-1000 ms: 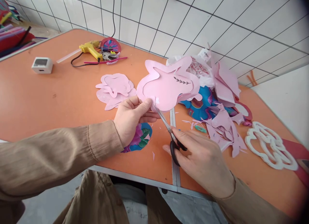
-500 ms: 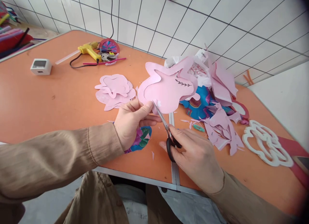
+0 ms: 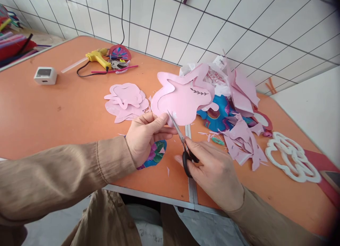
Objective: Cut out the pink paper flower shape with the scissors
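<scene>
Between thumb and fingers, my left hand (image 3: 145, 136) pinches the lower edge of a pink paper cutout (image 3: 180, 101), which has a wavy outline and a small dark leaf sprig printed on it. A curled strip of the paper loops around its upper side. My right hand (image 3: 215, 168) grips a pair of scissors (image 3: 187, 157) with black handles. The blades point up and left, their tips at the paper close to my left thumb. Under my left wrist lies a blue, purple and green patterned piece (image 3: 155, 154), partly covered.
Stacked pink cutouts (image 3: 126, 101) lie left of my hands. Farther back are a yellow glue gun (image 3: 98, 58) and a small white box (image 3: 45, 75). To the right sit pink scraps (image 3: 245, 139), a blue decorated piece (image 3: 216, 115) and a white cloud-shaped frame (image 3: 292, 157).
The held paper's top edge dips slightly and shifts a little left. Both hands keep nearly the same place, and the scissor tips stay by my left thumb.
</scene>
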`<state>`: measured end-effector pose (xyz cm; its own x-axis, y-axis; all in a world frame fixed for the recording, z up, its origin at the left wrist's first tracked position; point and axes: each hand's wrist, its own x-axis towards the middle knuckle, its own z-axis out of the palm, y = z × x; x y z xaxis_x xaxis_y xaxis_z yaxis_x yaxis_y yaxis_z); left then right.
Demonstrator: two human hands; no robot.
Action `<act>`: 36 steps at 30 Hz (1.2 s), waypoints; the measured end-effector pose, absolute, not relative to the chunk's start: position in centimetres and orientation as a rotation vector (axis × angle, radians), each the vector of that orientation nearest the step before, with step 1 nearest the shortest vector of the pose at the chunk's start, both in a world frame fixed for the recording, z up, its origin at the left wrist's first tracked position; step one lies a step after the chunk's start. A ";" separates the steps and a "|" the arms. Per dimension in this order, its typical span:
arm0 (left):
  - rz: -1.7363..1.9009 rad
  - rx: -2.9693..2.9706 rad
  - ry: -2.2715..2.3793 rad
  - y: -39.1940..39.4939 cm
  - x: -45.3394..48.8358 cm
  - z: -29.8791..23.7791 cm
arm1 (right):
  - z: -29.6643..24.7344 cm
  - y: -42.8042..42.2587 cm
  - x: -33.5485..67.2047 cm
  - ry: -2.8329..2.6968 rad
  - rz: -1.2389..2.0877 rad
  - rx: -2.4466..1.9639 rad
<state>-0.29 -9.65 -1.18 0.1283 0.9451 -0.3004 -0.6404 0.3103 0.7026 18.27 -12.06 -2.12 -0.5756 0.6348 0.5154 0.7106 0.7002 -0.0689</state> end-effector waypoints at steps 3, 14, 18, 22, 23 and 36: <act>1.201 0.456 0.828 -9.6 -0.3 -1.1 | -2.2 -12.1 18.3 -2.379 -0.189 -1.035; 1.192 0.414 0.831 -9.7 -0.3 -1.0 | -2.0 -12.1 18.3 -2.382 -0.174 -1.024; 1.192 0.423 0.827 -9.7 -0.3 -1.0 | -2.0 -12.1 18.2 -2.370 -0.172 -1.012; 1.192 0.416 0.828 -9.7 -0.3 -1.0 | -2.0 -12.1 18.2 -2.363 -0.176 -1.003; 1.193 0.414 0.827 -9.7 -0.3 -1.0 | -2.0 -12.1 18.2 -2.363 -0.181 -1.000; 1.193 0.392 0.780 -9.7 -0.2 -1.2 | -2.0 -12.1 18.0 -2.351 -0.149 -1.011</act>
